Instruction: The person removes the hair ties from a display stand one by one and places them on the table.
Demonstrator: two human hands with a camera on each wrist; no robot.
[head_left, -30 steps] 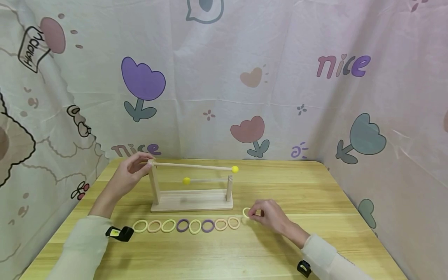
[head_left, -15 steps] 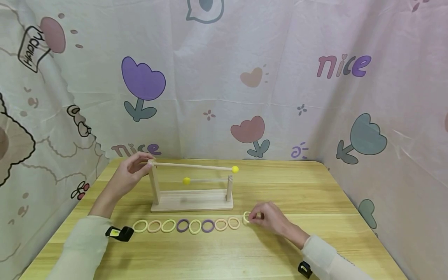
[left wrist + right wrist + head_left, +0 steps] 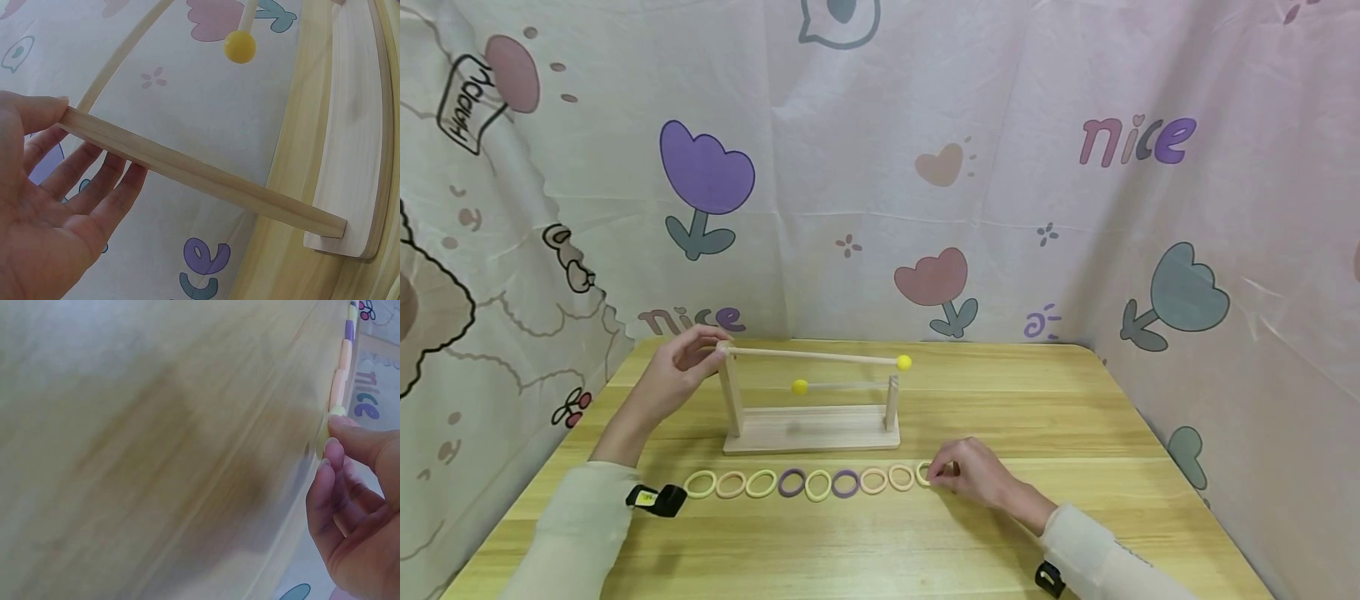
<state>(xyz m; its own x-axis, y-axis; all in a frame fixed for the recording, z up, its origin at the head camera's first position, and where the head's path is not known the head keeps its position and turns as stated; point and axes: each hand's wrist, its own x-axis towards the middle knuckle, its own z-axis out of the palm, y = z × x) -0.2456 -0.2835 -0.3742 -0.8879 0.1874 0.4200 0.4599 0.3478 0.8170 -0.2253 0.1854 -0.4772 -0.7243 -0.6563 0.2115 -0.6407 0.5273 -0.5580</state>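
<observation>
In the head view, my left hand (image 3: 670, 379) grips the top of the left post (image 3: 731, 400) of a wooden stand. The left wrist view has the thumb on one side of that post (image 3: 206, 173) and the fingers on the other. Two rods with yellow ball ends, the upper rod (image 3: 812, 357) and the lower rod (image 3: 846, 386), reach across the stand. My right hand (image 3: 976, 473) pinches a pale yellow ring (image 3: 921, 473) at the right end of a row of rings. Fingertips cover part of this ring, which the right wrist view shows against the tabletop.
Several yellow, peach and purple rings, among them a purple ring (image 3: 846, 484), lie in a line before the stand's base (image 3: 812, 429). The wooden table (image 3: 1037, 400) ends at a patterned cloth (image 3: 850, 167) behind and at the sides.
My right hand has moved a little left and towards me, bringing the yellow ring beside the last peach ring in the row. My left hand and the stand have stayed still.
</observation>
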